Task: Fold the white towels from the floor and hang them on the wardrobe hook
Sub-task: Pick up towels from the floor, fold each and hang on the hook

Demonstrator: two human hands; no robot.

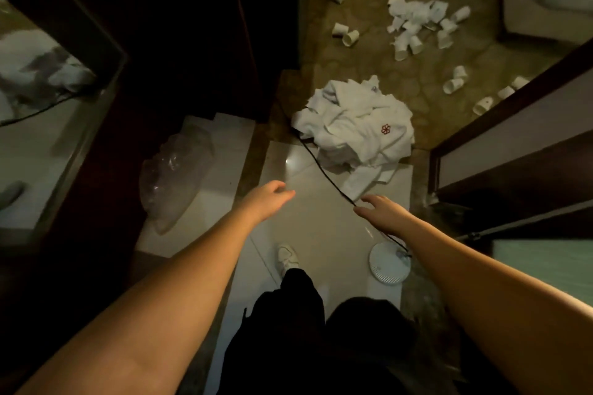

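Pale floor tiles point(321, 221) meet patterned carpet point(362, 51) where the crumpled white towels point(354, 127) lie. Left hand point(268, 197) and right hand point(382, 210) reach out, fingers loosely spread, holding nothing. The dark wardrobe point(179, 26) is hard to make out.

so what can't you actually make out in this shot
- Wardrobe hook: not findable; the wardrobe interior in the head view is lost in darkness.
- White towels: heaped in one crumpled pile, so their count is hidden by the folds.
- Black cable: its far end runs under the pile.
- Left hand and right hand: both empty, short of the pile.
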